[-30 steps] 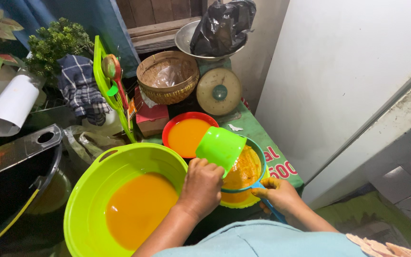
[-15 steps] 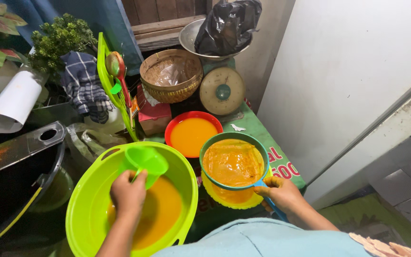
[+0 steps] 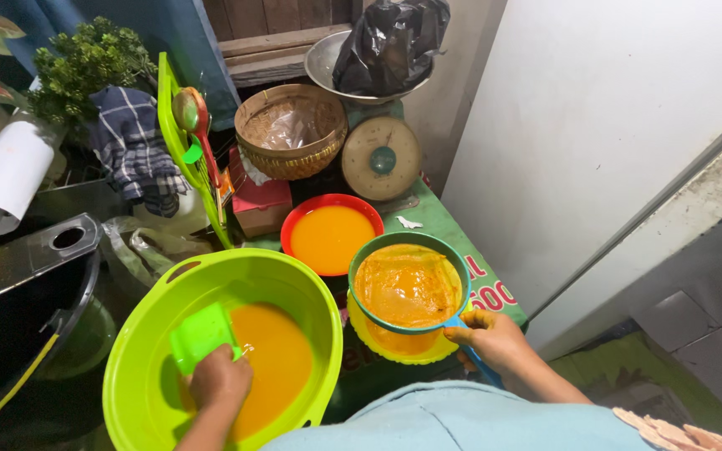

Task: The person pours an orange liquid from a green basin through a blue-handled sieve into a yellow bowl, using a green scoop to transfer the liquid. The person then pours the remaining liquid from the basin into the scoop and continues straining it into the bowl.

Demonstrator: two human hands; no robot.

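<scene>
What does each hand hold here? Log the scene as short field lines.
left hand: grips a small green plastic cup, dipped in orange liquid
basin: large lime-green plastic basin holding the orange liquid
right hand: holds the blue handle of a round green-rimmed strainer
strainer: coated in orange pulp, sits over a yellow bowl
behind: red bowl of orange liquid

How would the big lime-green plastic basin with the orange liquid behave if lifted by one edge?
The lime-green plastic basin would probably feel heavy: a wide pool of orange liquid covers its bottom. The liquid would likely slosh and run toward the low side. The thin-looking rim may flex, and wet plastic could be slippery.
</scene>
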